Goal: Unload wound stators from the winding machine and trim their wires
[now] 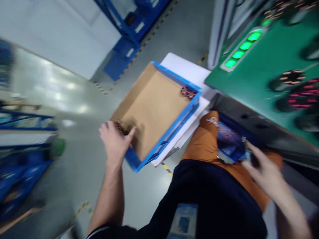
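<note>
My left hand (116,137) is at the near left corner of a blue tray (169,132) lined with brown board. Its fingers wrap round a dark round part (121,128) with copper-coloured edges. Two small round parts with red marks (188,93) sit in the tray's right corner. On the right, my right hand (259,164) is over my lap, its fingers closed round a small tool (248,154) with a metal tip; blur hides its details.
A green bench (261,76) on the right bears several round parts and a strip of lit green buttons (243,49). A white surface (184,68) lies under the tray. Below the bench edge is a blue bin (229,137). Blue racks (25,159) stand at the left.
</note>
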Tool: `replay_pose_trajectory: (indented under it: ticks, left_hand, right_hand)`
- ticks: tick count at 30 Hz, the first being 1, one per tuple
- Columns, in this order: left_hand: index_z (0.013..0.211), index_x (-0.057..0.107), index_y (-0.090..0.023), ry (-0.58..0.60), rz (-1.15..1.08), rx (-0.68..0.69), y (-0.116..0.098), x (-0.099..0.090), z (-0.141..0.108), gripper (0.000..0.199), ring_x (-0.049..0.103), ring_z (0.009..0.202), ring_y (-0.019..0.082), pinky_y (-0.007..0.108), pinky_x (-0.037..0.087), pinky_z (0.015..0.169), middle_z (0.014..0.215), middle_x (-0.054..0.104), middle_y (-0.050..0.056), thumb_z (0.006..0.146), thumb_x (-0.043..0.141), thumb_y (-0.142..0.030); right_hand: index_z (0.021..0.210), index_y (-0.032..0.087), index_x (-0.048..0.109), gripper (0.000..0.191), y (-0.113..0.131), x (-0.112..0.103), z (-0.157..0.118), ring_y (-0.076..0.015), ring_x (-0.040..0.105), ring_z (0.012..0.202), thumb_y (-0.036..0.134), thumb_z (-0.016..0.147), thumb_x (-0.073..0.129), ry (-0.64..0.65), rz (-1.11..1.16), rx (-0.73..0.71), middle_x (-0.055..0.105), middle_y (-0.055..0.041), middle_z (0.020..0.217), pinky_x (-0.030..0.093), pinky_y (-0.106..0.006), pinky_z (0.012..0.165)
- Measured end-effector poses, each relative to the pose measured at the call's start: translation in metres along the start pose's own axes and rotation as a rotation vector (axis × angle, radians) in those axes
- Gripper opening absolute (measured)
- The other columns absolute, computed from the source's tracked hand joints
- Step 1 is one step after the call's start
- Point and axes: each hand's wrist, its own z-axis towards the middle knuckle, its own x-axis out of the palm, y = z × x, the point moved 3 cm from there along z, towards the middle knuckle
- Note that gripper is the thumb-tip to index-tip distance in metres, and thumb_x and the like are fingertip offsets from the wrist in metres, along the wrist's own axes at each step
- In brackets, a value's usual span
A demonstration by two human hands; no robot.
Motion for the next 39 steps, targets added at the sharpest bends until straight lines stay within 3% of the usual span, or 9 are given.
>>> replay_pose_trajectory:
  ticks: [3, 9, 13, 19, 22, 25, 29, 33, 39]
  left_hand:
    - [0.122, 0.075, -0.032, -0.054, -0.381, 0.385, -0.091, 0.027, 0.021, 0.066, 0.063, 0.121, 0.042, 0.073, 0.049, 0.114, 0.118, 0.072, 0.008, 0.082, 0.098, -0.079]
    - [0.108, 0.083, -0.032, 0.355, -0.979, 0.775, -0.351, 0.076, 0.040, 0.034, 0.063, 0.143, 0.042, 0.067, 0.048, 0.134, 0.136, 0.077, 0.010, 0.090, 0.103, -0.053]
    - [0.098, 0.082, -0.030, 0.439, -1.029, 0.862, -0.439, 0.125, 0.045, 0.034, 0.063, 0.144, 0.042, 0.064, 0.050, 0.134, 0.137, 0.077, 0.011, 0.082, 0.108, -0.047]
    - [0.097, 0.083, -0.025, 0.581, -0.961, 0.826, -0.447, 0.165, 0.057, 0.034, 0.070, 0.123, 0.031, 0.052, 0.053, 0.132, 0.110, 0.081, 0.006, 0.089, 0.105, -0.050]
    - [0.100, 0.077, -0.023, 0.587, -1.123, 0.693, -0.427, 0.141, 0.048, 0.043, 0.072, 0.099, 0.019, 0.041, 0.064, 0.112, 0.098, 0.079, -0.003, 0.090, 0.108, -0.052]
    - [0.102, 0.080, -0.023, 0.515, -1.247, 0.786, -0.407, 0.097, 0.015, 0.028, 0.073, 0.088, 0.012, 0.032, 0.062, 0.079, 0.099, 0.080, -0.005, 0.094, 0.102, -0.037]
    - [0.098, 0.081, -0.028, 0.574, -1.215, 0.790, -0.388, 0.056, -0.042, 0.024, 0.080, 0.110, 0.026, 0.044, 0.067, 0.092, 0.112, 0.083, 0.003, 0.090, 0.103, -0.031]
    - [0.092, 0.082, -0.031, 0.639, -1.162, 0.720, -0.377, 0.047, -0.080, 0.024, 0.078, 0.110, 0.029, 0.049, 0.068, 0.099, 0.114, 0.080, 0.004, 0.093, 0.105, -0.038]
    - [0.104, 0.084, -0.032, 0.519, -1.124, 0.908, -0.370, 0.046, -0.094, 0.026, 0.075, 0.098, 0.023, 0.039, 0.065, 0.083, 0.117, 0.082, 0.002, 0.093, 0.108, -0.039]
  right_hand:
    - [0.173, 0.017, 0.069, 0.077, 0.040, -0.002, 0.008, -0.0357, 0.084, 0.128, 0.052, 0.105, 0.067, 0.042, 0.114, 0.016, 0.082, -0.0210, 0.150, 0.068, -0.054, 0.116]
    - [0.179, 0.021, 0.066, 0.075, 0.059, -0.018, -0.005, -0.0271, 0.075, 0.099, 0.043, 0.106, 0.070, 0.036, 0.143, 0.055, 0.076, -0.0094, 0.113, 0.069, -0.049, 0.102]
    - [0.178, 0.022, 0.067, 0.074, 0.046, -0.028, -0.032, -0.0252, 0.072, 0.094, 0.036, 0.105, 0.069, -0.024, 0.173, 0.107, 0.074, -0.0074, 0.110, 0.068, -0.045, 0.094]
    - [0.171, 0.022, 0.072, 0.069, 0.023, -0.023, -0.059, -0.0246, 0.074, 0.088, 0.035, 0.104, 0.070, -0.061, 0.209, 0.197, 0.077, -0.0066, 0.105, 0.070, -0.044, 0.090]
    - [0.175, 0.023, 0.070, 0.068, 0.024, -0.019, -0.067, -0.0265, 0.080, 0.102, 0.034, 0.108, 0.065, -0.104, 0.286, 0.175, 0.083, -0.0114, 0.122, 0.071, -0.044, 0.096]
    - [0.178, 0.027, 0.068, 0.067, 0.039, -0.024, -0.071, -0.0256, 0.079, 0.107, 0.027, 0.111, 0.061, -0.187, 0.336, 0.131, 0.083, -0.0112, 0.126, 0.069, -0.042, 0.096]
    - [0.177, 0.031, 0.069, 0.064, 0.071, -0.045, -0.070, -0.0229, 0.071, 0.094, 0.023, 0.114, 0.060, -0.306, 0.358, 0.051, 0.074, -0.0056, 0.106, 0.065, -0.038, 0.086]
    - [0.180, 0.033, 0.065, 0.068, 0.097, -0.063, -0.066, -0.0232, 0.068, 0.093, 0.023, 0.113, 0.062, -0.297, 0.356, -0.034, 0.071, -0.0051, 0.105, 0.064, -0.040, 0.087]
    - [0.182, 0.032, 0.062, 0.073, 0.106, -0.063, -0.063, -0.0239, 0.070, 0.101, 0.017, 0.111, 0.059, -0.263, 0.370, -0.080, 0.076, -0.0062, 0.117, 0.066, -0.043, 0.095]
